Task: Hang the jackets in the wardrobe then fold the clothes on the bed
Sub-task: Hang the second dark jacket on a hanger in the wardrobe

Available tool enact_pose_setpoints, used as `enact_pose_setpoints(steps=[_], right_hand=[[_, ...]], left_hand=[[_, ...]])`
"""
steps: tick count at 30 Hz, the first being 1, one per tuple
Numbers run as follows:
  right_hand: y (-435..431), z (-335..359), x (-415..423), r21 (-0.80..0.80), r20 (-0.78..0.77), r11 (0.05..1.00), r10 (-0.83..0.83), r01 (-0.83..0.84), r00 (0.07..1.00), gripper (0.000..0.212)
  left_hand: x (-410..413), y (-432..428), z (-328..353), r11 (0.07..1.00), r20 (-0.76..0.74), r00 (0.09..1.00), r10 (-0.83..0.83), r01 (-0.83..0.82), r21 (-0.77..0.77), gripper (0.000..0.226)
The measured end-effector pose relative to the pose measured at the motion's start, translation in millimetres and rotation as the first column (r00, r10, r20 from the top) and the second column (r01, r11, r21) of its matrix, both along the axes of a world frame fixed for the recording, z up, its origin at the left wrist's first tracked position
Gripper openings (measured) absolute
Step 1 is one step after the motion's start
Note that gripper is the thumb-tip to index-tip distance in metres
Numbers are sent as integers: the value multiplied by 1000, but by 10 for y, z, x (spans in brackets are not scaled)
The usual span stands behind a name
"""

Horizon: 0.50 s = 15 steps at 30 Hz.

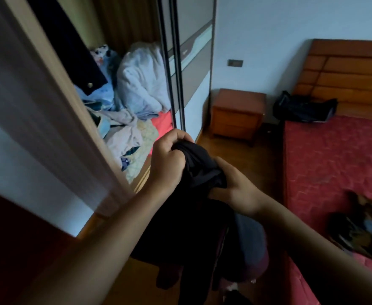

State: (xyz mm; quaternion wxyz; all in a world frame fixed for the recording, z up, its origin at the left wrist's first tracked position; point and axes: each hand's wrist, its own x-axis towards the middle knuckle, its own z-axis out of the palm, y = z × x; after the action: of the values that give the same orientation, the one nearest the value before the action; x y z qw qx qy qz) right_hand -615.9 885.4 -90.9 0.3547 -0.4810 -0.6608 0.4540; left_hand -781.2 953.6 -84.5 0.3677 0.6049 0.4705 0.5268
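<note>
I hold a black jacket [199, 208] in front of me, its body hanging down toward the floor. My left hand [167, 159] grips the top of the fabric in a fist. Just below and to the right, my right hand [235, 190] grips the same bunched fabric. The open wardrobe [123, 89] stands to the left, with a dark navy garment [75, 56] hanging inside. On the red bed [326, 164] at the right lie a black garment [304, 107] by the headboard and a dark patterned one [363, 227] nearer me.
Piles of pale bedding and loose clothes [134, 100] fill the wardrobe's lower shelf. Its sliding door [194, 62] stands behind my hands. A wooden nightstand [238, 113] sits between wardrobe and bed. The wooden floor [255, 159] runs between them.
</note>
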Motion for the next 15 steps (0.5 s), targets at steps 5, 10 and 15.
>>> enact_pose_setpoints(steps=[5, 10, 15], right_hand=[[679, -157, 472, -292, -512, 946, -33, -138, 858, 53], [1969, -1013, 932, -310, 266, 927, -130, 213, 955, 52], [2719, -1492, 971, -461, 173, 882, 203, -103, 964, 45]], left_hand=[[149, 671, 91, 998, 81, 997, 2, -7, 66, 47], [203, 1333, 330, 980, 134, 991, -19, -8, 199, 54], [302, 1868, 512, 964, 137, 988, 67, -100, 248, 54]])
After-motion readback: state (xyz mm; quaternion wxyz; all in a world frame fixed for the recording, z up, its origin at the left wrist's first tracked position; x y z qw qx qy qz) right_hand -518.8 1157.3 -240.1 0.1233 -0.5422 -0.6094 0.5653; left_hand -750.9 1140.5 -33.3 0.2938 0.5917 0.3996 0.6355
